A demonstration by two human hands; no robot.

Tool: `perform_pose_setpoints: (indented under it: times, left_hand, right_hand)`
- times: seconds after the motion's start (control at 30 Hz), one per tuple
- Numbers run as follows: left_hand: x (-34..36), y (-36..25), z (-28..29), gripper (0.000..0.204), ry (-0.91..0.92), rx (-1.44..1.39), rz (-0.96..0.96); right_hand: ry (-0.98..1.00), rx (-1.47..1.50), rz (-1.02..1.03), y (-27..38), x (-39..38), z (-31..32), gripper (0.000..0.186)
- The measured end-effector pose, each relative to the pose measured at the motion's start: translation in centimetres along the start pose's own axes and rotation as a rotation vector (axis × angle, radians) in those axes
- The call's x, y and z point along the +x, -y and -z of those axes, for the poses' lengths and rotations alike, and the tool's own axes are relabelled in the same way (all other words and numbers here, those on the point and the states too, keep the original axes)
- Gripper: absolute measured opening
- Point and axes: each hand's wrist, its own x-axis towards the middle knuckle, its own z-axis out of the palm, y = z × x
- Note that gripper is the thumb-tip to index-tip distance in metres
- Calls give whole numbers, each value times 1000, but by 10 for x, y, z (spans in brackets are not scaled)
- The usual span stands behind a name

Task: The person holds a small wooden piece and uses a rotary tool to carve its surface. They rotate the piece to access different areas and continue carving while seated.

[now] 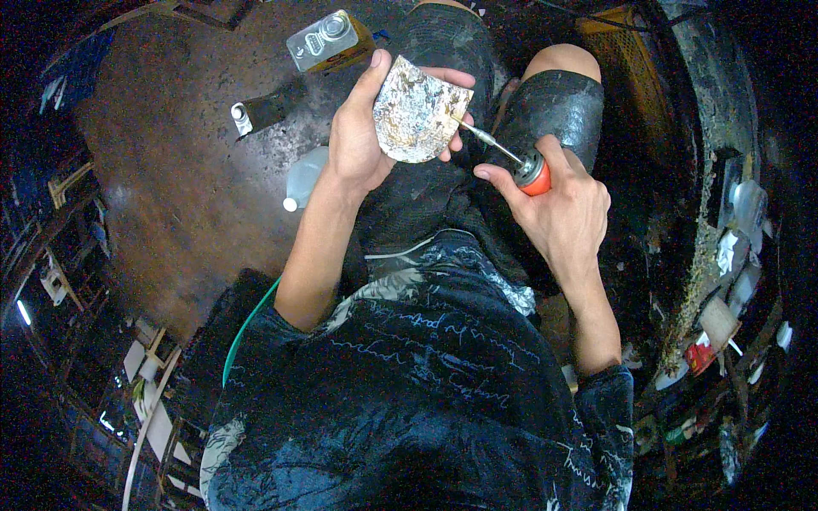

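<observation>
Brown, stained floor (187,187) fills the upper left of the head view; dark clutter rings the rim on both sides. Your plate (417,115), mottled white and brown, is raised above your lap, its rounded end toward you and two corners at the far end. Your left hand (362,140) is closed on it: thumb along the left edge, fingers behind, fingertips past the right edge. Your right hand (567,200) is wrapped around the orange grip of a tool (534,175). Its thin metal shaft (486,138) points at the plate's right edge; whether the tip touches cannot be told.

Handling, as judged by look: treat the plate as light, stiff and possibly brittle at the corners. The flaky face may be slick; take hold at the edges, with support from behind. Your left fingertips lie close to the shaft and are the nearest obstruction.

Surroundings: a clear jug (311,175) with a white cap stands beyond your left forearm. A can (322,38) and a dark box (277,104) are farther out on the floor. Your right knee (562,64) rises beyond the tool, limiting room on that side.
</observation>
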Motion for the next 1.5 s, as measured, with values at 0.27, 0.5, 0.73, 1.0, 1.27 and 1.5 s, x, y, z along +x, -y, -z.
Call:
perform_pose_setpoints:
  times: [0.27,0.5,0.73,1.0,1.27,1.5]
  left_hand:
    - [-1,-1,-1,92,-17,10,18]
    - [0,-1,-1,92,-17,5,17]
    - [0,0,-1,91,-12,3,3]
    - [-2,0,2,93,8,61,18]
    - [-2,2,0,92,-21,15,-4]
    - [-3,1,0,92,-17,4,-4]
  right_hand:
    - [8,-15,14,0,-1,1,73]
    - [19,-19,18,0,-1,1,74]
    - [-2,-13,25,2,1,3,70]
    - [9,-14,26,2,2,3,70]
    - [32,-16,31,-1,1,2,76]
    - [32,-21,39,-1,0,1,76]
